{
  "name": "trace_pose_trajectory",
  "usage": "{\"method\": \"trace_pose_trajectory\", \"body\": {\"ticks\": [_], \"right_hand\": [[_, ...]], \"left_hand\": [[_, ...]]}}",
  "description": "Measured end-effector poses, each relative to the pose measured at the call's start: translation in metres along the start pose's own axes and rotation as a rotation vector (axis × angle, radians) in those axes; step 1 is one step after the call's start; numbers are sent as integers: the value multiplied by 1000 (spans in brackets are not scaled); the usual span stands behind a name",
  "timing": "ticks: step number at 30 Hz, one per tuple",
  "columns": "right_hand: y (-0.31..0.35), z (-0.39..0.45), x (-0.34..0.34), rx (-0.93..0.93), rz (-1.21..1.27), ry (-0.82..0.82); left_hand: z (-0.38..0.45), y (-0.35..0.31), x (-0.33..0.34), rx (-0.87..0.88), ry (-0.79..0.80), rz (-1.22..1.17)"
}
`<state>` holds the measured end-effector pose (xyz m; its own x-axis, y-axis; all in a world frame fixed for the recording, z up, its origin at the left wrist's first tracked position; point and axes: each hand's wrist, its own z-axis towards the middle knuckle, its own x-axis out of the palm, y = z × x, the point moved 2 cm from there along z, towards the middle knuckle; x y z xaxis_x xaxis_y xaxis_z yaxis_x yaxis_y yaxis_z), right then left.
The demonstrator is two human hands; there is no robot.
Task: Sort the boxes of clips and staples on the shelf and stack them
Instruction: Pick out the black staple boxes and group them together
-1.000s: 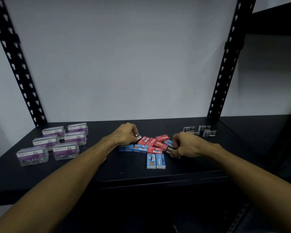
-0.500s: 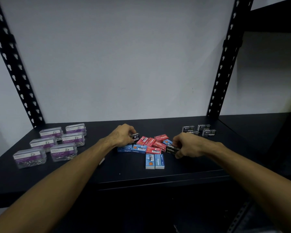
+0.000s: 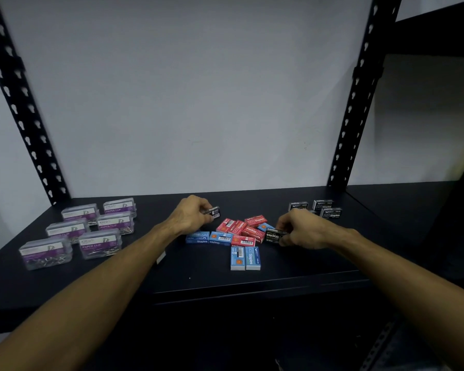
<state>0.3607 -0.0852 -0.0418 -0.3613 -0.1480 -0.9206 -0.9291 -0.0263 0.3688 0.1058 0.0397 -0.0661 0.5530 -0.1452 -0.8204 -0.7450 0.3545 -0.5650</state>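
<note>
Your left hand (image 3: pixel 192 214) pinches a black staple box (image 3: pixel 212 211) at its fingertips; your right hand (image 3: pixel 300 231) grips another black box (image 3: pixel 275 236). Carry both right, beyond your right knuckles, to the black group (image 3: pixel 322 208).

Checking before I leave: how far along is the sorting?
Partly done. Paper clip boxes sit grouped left, unstacked; some black boxes are grouped far right. Left hand and right hand each hold a black box. The red and blue boxes remain mixed.
</note>
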Motion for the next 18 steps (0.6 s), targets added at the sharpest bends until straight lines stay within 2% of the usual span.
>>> {"method": "trace_pose_trajectory", "body": {"ticks": [5, 12, 18], "right_hand": [[-9, -5, -12, -9, 17, -41], [-40, -26, -29, 65, -3, -90], [-70, -44, -39, 125, -11, -86]], "left_hand": [[1, -24, -4, 82, -72, -45], [-5, -79, 14, 201, 112, -94], [-4, -119, 44, 282, 162, -89]]}}
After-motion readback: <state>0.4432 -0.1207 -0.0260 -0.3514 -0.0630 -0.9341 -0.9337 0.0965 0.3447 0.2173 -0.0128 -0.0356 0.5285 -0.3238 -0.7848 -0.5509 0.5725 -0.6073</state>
